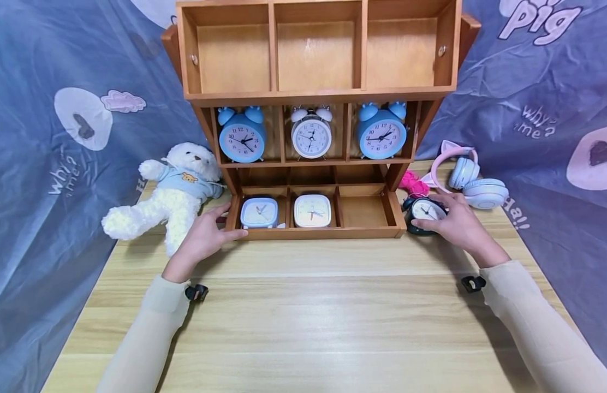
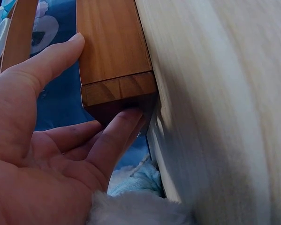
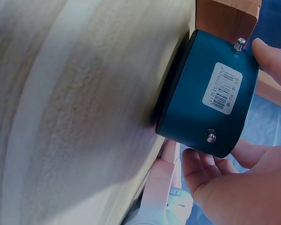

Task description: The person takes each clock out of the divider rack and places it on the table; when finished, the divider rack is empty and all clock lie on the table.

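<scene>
My right hand [image 1: 458, 221] holds a dark twin-bell alarm clock [image 1: 426, 210] on the table, just right of the wooden shelf unit [image 1: 323, 234]. In the right wrist view, the clock's dark teal underside [image 3: 187, 93] shows a barcode label and two small metal feet, with thumb and fingers on opposite sides. My left hand [image 1: 205, 237] grips the shelf's lower left front corner, thumb on the front board [image 2: 113, 42] and fingers against its end. A blue square clock [image 1: 259, 213] and a white square clock [image 1: 312, 210] sit in the bottom left and middle compartments.
The middle row holds a blue twin-bell clock [image 1: 242, 139], a white one [image 1: 311, 136] and another blue one [image 1: 382, 135]. A white teddy bear [image 1: 173, 191] leans at the left. Cat-ear headphones [image 1: 485, 192] and a bright pink item [image 1: 414, 184] lie at the right.
</scene>
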A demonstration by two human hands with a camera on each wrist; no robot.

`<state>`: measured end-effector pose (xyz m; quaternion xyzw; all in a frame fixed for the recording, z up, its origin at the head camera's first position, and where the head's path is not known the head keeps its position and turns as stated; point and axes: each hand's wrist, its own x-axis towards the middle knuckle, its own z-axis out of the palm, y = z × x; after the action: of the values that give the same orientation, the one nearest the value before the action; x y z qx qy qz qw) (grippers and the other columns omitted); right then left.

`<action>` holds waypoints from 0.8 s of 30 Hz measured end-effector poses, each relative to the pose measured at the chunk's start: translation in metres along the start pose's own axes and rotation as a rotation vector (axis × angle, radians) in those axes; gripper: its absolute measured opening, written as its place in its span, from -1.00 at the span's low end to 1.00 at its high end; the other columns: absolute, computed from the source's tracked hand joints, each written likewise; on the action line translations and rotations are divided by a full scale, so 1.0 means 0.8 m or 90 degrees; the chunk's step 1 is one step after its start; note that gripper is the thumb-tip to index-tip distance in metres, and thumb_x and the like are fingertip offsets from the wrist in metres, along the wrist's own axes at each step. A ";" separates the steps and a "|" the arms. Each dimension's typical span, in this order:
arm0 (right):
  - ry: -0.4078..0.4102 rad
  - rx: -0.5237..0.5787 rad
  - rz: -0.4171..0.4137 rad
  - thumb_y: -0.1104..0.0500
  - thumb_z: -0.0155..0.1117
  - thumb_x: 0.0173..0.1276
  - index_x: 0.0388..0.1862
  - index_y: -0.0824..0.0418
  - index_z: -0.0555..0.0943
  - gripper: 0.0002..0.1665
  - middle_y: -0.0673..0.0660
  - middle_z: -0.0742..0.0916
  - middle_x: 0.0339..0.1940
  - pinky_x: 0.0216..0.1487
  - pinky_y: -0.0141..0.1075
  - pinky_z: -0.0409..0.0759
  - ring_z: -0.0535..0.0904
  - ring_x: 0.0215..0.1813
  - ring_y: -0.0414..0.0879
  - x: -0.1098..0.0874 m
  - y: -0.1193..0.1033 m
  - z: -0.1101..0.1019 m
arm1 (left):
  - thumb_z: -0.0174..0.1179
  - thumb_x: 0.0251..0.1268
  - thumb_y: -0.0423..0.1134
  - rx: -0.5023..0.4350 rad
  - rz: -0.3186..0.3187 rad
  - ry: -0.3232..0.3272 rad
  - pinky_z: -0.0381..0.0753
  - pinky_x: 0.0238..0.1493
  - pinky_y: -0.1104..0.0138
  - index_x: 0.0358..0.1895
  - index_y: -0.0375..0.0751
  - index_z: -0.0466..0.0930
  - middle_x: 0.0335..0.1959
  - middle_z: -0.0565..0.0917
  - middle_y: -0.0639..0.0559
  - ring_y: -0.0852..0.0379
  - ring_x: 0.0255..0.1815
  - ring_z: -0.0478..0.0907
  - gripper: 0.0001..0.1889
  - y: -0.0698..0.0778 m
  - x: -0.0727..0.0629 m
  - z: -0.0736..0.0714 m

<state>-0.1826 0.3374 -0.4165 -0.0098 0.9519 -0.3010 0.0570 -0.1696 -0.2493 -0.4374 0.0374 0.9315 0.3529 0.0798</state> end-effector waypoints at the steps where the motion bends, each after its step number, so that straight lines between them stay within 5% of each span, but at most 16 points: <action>1: 0.001 0.003 0.000 -0.12 0.67 0.39 0.77 0.41 0.28 0.21 0.77 0.21 0.64 0.53 0.58 0.27 0.28 0.56 0.67 0.000 0.000 0.000 | 0.59 0.38 0.12 0.000 0.000 0.000 0.65 0.46 -0.23 0.79 -0.35 0.17 0.74 0.37 -0.40 -0.42 0.58 0.54 0.13 0.000 0.000 0.000; 11: 0.048 0.017 -0.022 -0.11 0.61 0.46 0.75 0.38 0.34 0.10 0.63 0.38 0.51 0.42 0.48 0.37 0.40 0.44 0.54 -0.004 -0.003 0.001 | 0.59 0.40 0.11 0.006 -0.002 0.001 0.65 0.47 -0.23 0.79 -0.36 0.16 0.73 0.37 -0.42 -0.42 0.57 0.55 0.11 0.001 0.000 0.000; 24: 0.085 0.079 -0.029 -0.09 0.63 0.47 0.77 0.31 0.33 0.10 0.49 0.43 0.63 0.54 0.48 0.38 0.39 0.58 0.59 -0.009 -0.028 -0.001 | 0.59 0.40 0.07 0.003 -0.001 0.003 0.65 0.46 -0.23 0.79 -0.38 0.16 0.73 0.36 -0.43 -0.43 0.57 0.55 0.11 0.003 0.000 -0.001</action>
<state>-0.1755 0.3199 -0.4026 -0.0075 0.9325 -0.3608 -0.0126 -0.1693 -0.2479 -0.4355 0.0360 0.9325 0.3508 0.0782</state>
